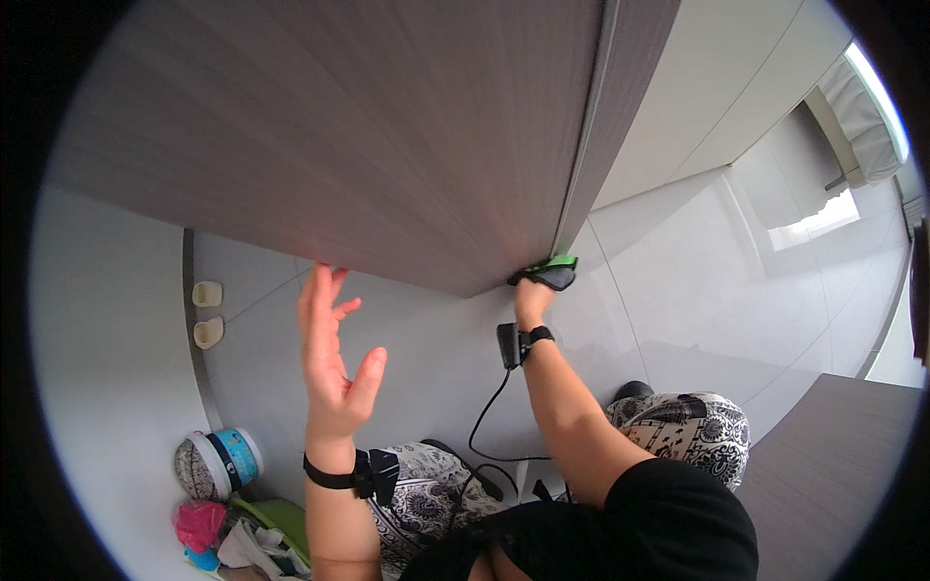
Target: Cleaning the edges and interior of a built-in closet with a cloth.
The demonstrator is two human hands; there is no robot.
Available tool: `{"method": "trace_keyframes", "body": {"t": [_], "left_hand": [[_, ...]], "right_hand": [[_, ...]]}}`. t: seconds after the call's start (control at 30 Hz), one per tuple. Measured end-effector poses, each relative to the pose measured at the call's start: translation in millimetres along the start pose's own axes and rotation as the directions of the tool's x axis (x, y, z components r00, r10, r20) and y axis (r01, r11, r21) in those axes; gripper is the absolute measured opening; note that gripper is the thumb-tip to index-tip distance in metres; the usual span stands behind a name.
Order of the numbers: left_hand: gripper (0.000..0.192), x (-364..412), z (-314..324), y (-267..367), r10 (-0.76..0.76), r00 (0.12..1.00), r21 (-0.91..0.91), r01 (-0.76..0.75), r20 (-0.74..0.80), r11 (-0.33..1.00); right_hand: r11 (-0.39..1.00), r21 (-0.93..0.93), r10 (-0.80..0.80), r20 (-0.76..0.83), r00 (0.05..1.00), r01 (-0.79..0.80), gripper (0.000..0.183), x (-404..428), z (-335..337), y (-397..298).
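Observation:
A large dark wood-grain panel, apparently a door or cabinet side, stands in front of me. My left hand is raised with its fingers apart, its fingertips at the panel's lower left edge; it holds nothing. Low at the panel's right corner, my right hand has a green and dark grey cloth or pad pressed against the edge. The pad hides most of my right fingers. Both wrists wear black straps with small black devices, and a black cable runs from the right one.
White slippers lie by the left wall. At lower left are a tub with a blue label, a pink bag and a green container. Pale cabinet fronts stand at upper right, and a dark wood surface at lower right.

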State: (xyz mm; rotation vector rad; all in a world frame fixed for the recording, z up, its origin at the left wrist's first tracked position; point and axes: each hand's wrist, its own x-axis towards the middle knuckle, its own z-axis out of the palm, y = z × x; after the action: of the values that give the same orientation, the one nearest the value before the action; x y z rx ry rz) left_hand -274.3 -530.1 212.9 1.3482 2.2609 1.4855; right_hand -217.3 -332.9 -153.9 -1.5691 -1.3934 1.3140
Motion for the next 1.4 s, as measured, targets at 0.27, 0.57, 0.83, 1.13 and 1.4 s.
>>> {"method": "trace_keyframes", "body": {"t": [0.27,0.57,0.83,1.13,1.4], "left_hand": [[0.083,7,11,-5,0.038,0.998,-0.023,-0.04,-0.057,0.999],[0.083,16,26,4,0.041,0.999,-0.054,-0.041,-0.006,0.998],[0.082,8,15,-4,0.009,0.997,-0.085,-0.015,-0.071,0.996],[0.083,10,11,-2,-0.002,0.997,-0.085,-0.005,-0.072,0.996],[0.083,5,7,-14,0.012,0.998,-0.082,-0.017,-0.062,0.997]], "right_hand": [[0.865,0.213,0.287,0.533,0.796,-0.454,0.023,-90,56,9],[0.819,0.467,0.334,0.085,0.939,-0.334,0.036,51,0,24],[0.921,0.39,0.048,-0.084,0.995,-0.011,0.049,-29,11,-42],[0.845,0.287,-0.486,0.059,0.872,0.451,0.049,-125,14,-113],[0.521,-0.125,-0.813,-0.373,0.447,0.844,0.039,-16,-28,-149]]}}
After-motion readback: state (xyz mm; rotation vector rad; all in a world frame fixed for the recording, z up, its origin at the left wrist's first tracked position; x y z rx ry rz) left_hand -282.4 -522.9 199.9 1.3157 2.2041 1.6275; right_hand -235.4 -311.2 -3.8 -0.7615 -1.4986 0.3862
